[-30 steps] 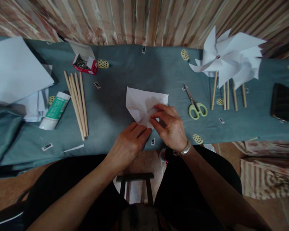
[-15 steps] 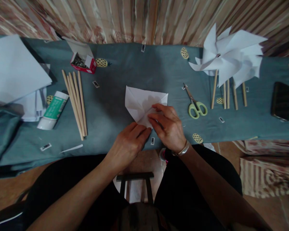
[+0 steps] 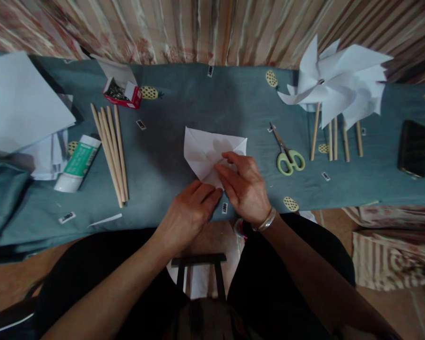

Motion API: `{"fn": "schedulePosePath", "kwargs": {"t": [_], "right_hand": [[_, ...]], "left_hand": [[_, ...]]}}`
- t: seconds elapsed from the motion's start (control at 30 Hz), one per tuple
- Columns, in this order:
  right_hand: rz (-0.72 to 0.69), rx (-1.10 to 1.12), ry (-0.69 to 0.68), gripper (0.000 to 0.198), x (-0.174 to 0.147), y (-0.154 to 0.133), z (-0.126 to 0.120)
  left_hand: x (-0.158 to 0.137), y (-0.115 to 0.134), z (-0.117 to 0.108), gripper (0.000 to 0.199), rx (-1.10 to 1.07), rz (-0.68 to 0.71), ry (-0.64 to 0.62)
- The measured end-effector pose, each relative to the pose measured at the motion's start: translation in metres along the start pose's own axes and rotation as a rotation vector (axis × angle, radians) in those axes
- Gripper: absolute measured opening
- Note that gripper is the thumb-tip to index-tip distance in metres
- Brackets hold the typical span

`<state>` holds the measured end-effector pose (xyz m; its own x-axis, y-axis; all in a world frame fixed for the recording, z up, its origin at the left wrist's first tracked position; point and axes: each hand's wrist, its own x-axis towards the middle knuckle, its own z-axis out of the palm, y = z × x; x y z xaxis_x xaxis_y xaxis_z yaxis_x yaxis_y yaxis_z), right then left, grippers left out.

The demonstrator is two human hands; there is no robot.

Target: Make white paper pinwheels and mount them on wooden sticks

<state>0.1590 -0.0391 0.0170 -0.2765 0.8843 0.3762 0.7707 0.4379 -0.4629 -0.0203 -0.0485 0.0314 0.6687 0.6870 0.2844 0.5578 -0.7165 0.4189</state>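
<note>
A white sheet of paper (image 3: 201, 148) with creases and folded-in corners lies on the cloth in front of me. My left hand (image 3: 193, 208) pinches the paper's near corner between thumb and fingers. Over the paper's right part, my right hand (image 3: 246, 189) has its fingers bent and their tips against the sheet near its middle; it covers the right-hand edge. Whether those fingertips grip a flap or only press on it is hard to see. To the right of that hand lie scissors (image 3: 286, 156) with light green handles.
Wooden sticks (image 3: 111, 156), a glue tube (image 3: 78, 163), a red box of metal pins (image 3: 122, 94) and stacked paper (image 3: 21, 104) lie on the left. White paper pinwheels (image 3: 336, 80) on sticks and a black phone (image 3: 413, 148) are on the right. A paper strip (image 3: 106, 219) lies near the front edge.
My right hand has shifted slightly left over the paper, its fingertips closer to the middle. The left hand and the sheet stay in place.
</note>
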Motion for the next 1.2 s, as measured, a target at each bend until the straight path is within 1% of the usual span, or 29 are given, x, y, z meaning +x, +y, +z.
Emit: {"fn": "schedulePosePath", "kwargs": {"t": [0.27, 0.5, 0.63, 0.7, 0.8, 0.87, 0.93, 1.0, 1.07, 1.13, 1.2], "right_hand": [[-0.056, -0.073, -0.080, 0.029, -0.001, 0.001, 0.000], [-0.096, -0.175, -0.097, 0.031, -0.007, -0.001, 0.004], [-0.080, -0.227, -0.108, 0.031, -0.007, -0.004, 0.006], [-0.055, -0.185, -0.131, 0.032, -0.006, -0.005, 0.005], [0.034, 0.001, -0.150, 0.035, -0.002, -0.005, -0.002], [0.108, 0.151, -0.118, 0.037, 0.003, -0.001, -0.009], [0.138, 0.211, -0.068, 0.036, 0.012, 0.008, -0.015], [0.135, 0.131, -0.028, 0.037, 0.022, 0.022, -0.018], [0.139, 0.014, -0.013, 0.043, 0.032, 0.036, -0.017], [0.131, -0.063, -0.045, 0.046, 0.041, 0.046, -0.014], [0.108, -0.108, -0.074, 0.045, 0.046, 0.052, -0.013]], "left_hand": [[0.001, 0.000, 0.000, 0.018, 0.001, -0.004, 0.007], [0.002, 0.000, -0.001, 0.018, -0.002, -0.010, -0.011], [0.002, 0.000, -0.003, 0.018, -0.032, -0.015, -0.015], [0.002, 0.000, -0.002, 0.018, -0.041, -0.022, -0.004], [0.001, 0.000, 0.000, 0.017, -0.029, -0.028, 0.005], [0.000, -0.001, 0.002, 0.017, -0.014, -0.028, -0.002], [0.000, -0.001, 0.003, 0.017, -0.005, -0.026, -0.005], [0.000, -0.001, 0.003, 0.017, -0.002, -0.022, -0.004], [0.000, -0.001, 0.002, 0.017, 0.000, -0.016, -0.005], [-0.001, -0.001, 0.001, 0.017, 0.007, -0.008, -0.005], [-0.001, 0.000, -0.001, 0.019, 0.019, 0.000, -0.005]]}}
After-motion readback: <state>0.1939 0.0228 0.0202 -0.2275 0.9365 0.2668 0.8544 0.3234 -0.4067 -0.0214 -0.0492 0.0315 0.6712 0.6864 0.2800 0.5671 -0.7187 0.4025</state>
